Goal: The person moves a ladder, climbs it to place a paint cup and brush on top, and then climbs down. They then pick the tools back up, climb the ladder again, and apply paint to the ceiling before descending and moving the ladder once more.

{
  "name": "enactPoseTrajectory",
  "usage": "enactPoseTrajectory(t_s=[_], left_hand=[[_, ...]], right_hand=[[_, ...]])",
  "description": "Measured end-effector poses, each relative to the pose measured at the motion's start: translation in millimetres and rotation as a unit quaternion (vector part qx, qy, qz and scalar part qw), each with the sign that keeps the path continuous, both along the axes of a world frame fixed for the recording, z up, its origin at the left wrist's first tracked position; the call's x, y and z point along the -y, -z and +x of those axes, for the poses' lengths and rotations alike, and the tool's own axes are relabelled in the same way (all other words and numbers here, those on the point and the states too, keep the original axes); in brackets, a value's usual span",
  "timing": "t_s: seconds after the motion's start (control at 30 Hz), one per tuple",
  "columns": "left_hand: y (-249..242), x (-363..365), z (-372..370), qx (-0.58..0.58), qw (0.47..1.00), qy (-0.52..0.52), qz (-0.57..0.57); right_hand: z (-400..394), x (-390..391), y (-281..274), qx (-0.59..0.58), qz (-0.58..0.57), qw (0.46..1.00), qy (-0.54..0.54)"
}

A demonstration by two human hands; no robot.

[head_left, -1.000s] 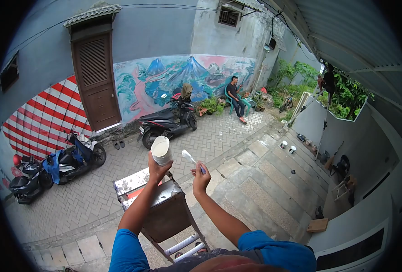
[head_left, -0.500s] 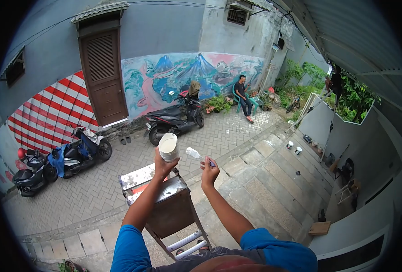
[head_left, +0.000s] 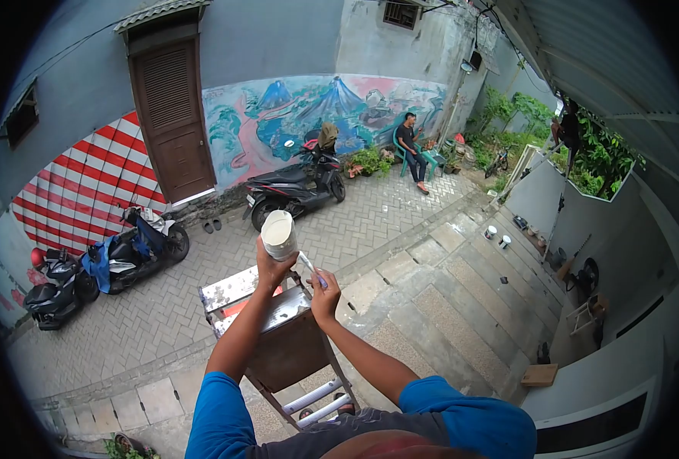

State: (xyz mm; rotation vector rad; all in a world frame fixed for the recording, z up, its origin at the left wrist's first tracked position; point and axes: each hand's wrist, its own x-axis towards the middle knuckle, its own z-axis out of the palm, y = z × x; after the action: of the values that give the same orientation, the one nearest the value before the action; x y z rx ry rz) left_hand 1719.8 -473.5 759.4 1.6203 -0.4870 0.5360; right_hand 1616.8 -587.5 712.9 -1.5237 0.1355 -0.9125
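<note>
A pot of cream-white paint (head_left: 280,236) is held up in my left hand (head_left: 274,268), its open top towards me and pale smears down its side. My right hand (head_left: 325,297) is closed round the handle of a paintbrush (head_left: 306,263), just right of the pot and a little lower. The brush slants up to the left, its head right at the pot's side and largely hidden. Below both hands stands a stepladder (head_left: 282,348) with a paint-spotted metal top.
Two white paint cans (head_left: 490,232) stand on the paving to the right. Motorbikes (head_left: 297,187) are parked along the painted wall. A person (head_left: 412,149) sits on a green chair; another person (head_left: 568,131) is high up at right. A cardboard box (head_left: 539,375) lies lower right.
My right hand has moved left and slightly down, bringing the white-coated brush from clear air to the pot's side. The pot has shifted slightly up and left in view.
</note>
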Motion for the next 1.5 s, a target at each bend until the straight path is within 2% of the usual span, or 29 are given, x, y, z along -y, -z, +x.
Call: enactPoseTrajectory(t_s=[0.13,0.2,0.23,0.3,0.37,0.43,0.57,0.63,0.77,0.97,1.17,1.33,1.5], left_hand=[[3,1,2,-0.003,1.0,-0.002,-0.012],[0,0,0,-0.038,0.998,-0.016,-0.038],[0,-1,0,-0.04,0.998,-0.014,-0.035],[-1,-5,0,-0.019,0.999,-0.03,-0.028],[-8,-7,-4,-0.023,0.999,-0.037,-0.027],[-5,-11,-2,0.012,0.996,-0.09,-0.005],[-3,-18,0,0.017,0.994,-0.104,-0.015],[-9,-23,-5,-0.002,0.996,-0.086,-0.027],[-25,-45,-23,-0.007,0.999,-0.052,0.007],[-30,-76,-85,-0.079,0.997,-0.021,-0.006],[-18,-94,-124,-0.094,0.995,-0.045,0.004],[3,-101,-125,-0.078,0.996,-0.035,0.004],[3,-100,-124,-0.073,0.997,-0.03,-0.018]], right_hand=[[2,-10,-12,-0.005,0.042,0.999,-0.002],[4,-19,-23,0.023,0.143,0.989,-0.039],[6,-20,-24,0.022,0.146,0.988,-0.037],[6,-22,-24,0.03,0.052,0.998,0.01],[6,-18,-16,-0.017,0.044,0.999,0.002],[11,-19,-10,0.014,-0.066,0.995,0.067],[10,-20,-15,0.011,-0.063,0.996,0.059],[6,-19,-21,0.041,-0.12,0.988,0.087],[3,-21,-26,0.018,-0.086,0.995,0.054],[5,-20,-23,0.031,-0.124,0.989,0.072],[2,-20,-23,0.032,-0.114,0.991,0.066],[4,-20,-21,0.028,-0.108,0.992,0.056],[7,-18,-22,0.031,-0.11,0.992,0.054]])
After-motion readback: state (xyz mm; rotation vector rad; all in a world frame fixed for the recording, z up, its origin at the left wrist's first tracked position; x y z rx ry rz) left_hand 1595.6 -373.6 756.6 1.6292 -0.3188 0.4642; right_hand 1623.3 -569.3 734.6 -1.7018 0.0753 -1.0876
